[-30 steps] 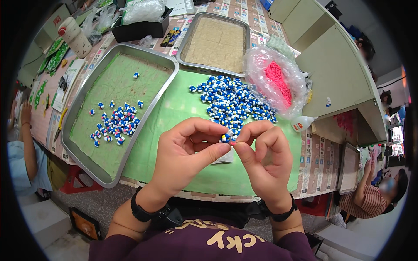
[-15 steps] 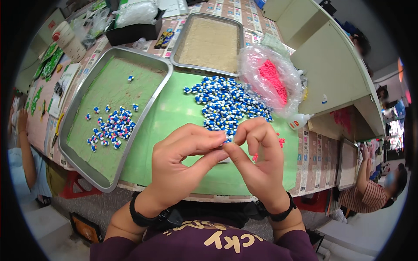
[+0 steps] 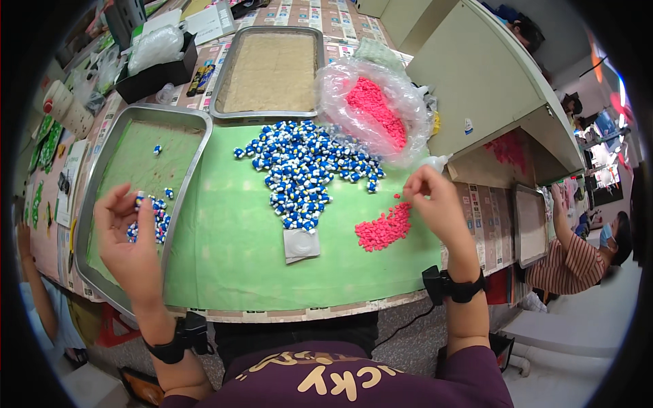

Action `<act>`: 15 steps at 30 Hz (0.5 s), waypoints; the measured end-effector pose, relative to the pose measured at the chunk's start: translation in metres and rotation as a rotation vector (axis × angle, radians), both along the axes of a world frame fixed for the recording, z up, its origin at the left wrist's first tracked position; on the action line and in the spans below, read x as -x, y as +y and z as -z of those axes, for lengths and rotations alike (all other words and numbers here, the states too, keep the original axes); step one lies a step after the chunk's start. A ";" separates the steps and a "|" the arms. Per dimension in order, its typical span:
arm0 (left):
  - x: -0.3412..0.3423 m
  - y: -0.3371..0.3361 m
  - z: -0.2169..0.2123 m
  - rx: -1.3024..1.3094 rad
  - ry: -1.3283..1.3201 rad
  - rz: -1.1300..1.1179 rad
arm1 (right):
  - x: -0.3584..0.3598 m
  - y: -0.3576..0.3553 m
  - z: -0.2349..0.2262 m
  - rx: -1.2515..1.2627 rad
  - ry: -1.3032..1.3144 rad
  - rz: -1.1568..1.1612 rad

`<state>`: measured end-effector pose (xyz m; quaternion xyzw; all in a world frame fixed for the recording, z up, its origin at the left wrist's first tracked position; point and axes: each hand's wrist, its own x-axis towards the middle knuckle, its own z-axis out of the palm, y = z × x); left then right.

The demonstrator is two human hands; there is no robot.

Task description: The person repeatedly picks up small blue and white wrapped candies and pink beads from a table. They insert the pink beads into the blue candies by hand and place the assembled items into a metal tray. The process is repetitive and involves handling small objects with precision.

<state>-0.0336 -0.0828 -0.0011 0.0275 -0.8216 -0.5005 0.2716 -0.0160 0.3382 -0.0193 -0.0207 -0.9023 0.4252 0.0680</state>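
Over tray [image 3: 202, 139], left hand [image 3: 130, 251] pinching blue-white piece [image 3: 140, 196]; right hand [image 3: 437, 202] curled, can't tell if pinching (purple shirt [image 3: 422, 382], pale lettering [image 3: 312, 379]).

The worktop [image 3: 479, 217] spans the centre and carries a patterned covering. A cream cabinet [image 3: 476, 88] stands at 2 o'clock; a plain grey surface [image 3: 568, 37], wall or ceiling, lies beyond it. Bright light [image 3: 607, 173] enters at 3 o'clock, source unclear. A white ledge [image 3: 578, 343] occupies 4 o'clock; speckled grey floor [image 3: 405, 332], 5 o'clock; a red plastic stool [image 3: 112, 331], 8 o'clock.
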 end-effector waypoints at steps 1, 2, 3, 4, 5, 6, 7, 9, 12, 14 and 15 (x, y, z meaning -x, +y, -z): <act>0.003 -0.006 0.000 0.056 -0.029 -0.021 | -0.001 0.001 0.004 -0.053 -0.035 -0.010; 0.003 -0.010 -0.002 0.120 -0.057 -0.047 | 0.000 0.001 0.009 -0.097 -0.068 -0.025; 0.004 -0.011 -0.003 0.179 -0.124 -0.074 | 0.001 0.001 0.012 -0.132 -0.045 -0.016; 0.005 -0.011 -0.005 0.237 -0.190 -0.101 | 0.001 0.001 0.011 -0.142 -0.044 -0.014; 0.006 -0.013 -0.008 0.298 -0.255 -0.134 | 0.002 -0.004 0.007 -0.148 -0.040 -0.018; 0.007 -0.013 -0.008 0.432 -0.174 -0.131 | 0.003 -0.008 0.005 -0.154 -0.037 -0.021; 0.010 -0.010 -0.006 0.565 -0.094 -0.126 | 0.004 -0.009 0.006 -0.177 -0.043 -0.040; 0.017 0.007 -0.008 0.580 -0.027 -0.065 | 0.005 -0.010 0.007 -0.228 -0.056 -0.088; 0.036 0.049 -0.007 0.460 0.011 0.262 | 0.005 -0.021 0.001 -0.220 -0.128 -0.084; 0.055 0.070 0.007 0.419 -0.014 0.449 | 0.004 -0.024 0.004 -0.157 -0.116 -0.140; 0.062 0.076 0.014 0.416 -0.035 0.502 | 0.004 -0.028 0.005 -0.125 -0.108 -0.171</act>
